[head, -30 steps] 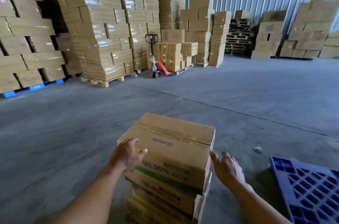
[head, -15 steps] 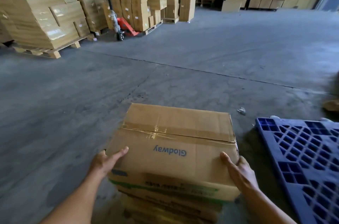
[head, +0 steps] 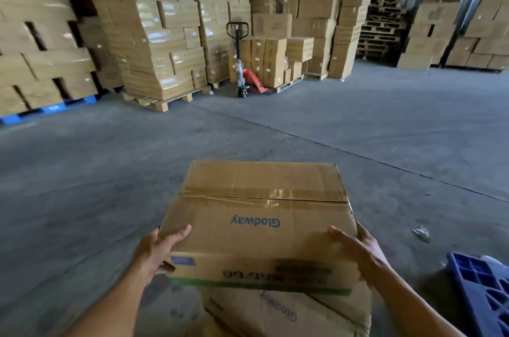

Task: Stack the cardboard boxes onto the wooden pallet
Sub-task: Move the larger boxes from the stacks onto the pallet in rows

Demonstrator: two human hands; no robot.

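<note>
**Item 1. Left hand** [head: 158, 252], 7 o'clock, nearest. Thumb laid over the top face, fingers curled round the lower left edge of the top box [head: 261, 226]. It grips the box.

**Item 2. Right hand** [head: 363, 251], 5 o'clock. Thumb on the top face, fingers wrapped down the right side wall. Blurred, but it grips the same box.

**Item 3. Top box**, 6 o'clock. Taped brown carton, "Glodway" print upside down to the wearer. Held roughly level above the lower box [head: 289, 314] and skewed to it. Whether the two touch cannot be told.

**Item 4. Blue plastic pallet** [head: 484, 295], 4 o'clock, near the stack. Not the wooden one.

**Item 5. Pallet jack** [head: 245, 80], 12 o'clock, far. It stands at a low wooden pallet [head: 292, 82] part-loaded with loose cartons.

**Item 6. Wrapped stack** [head: 165, 33], 11 o'clock, far.

**Item 7. Pile of empty pallets** [head: 382, 30], 1 o'clock, far.

**Handling note (judgement).**
- The step in hand is the lift and carry.
- Which wooden pallet is meant cannot be told; the part-loaded one at 12 o'clock seems likeliest.
- Get the fingers under the bottom edge rather than squeezing the side walls.
- Keep the carton level and close to the body.
- Step wide of the blue pallet's corner.
- Set the carton down square and flush with its neighbours.
</note>
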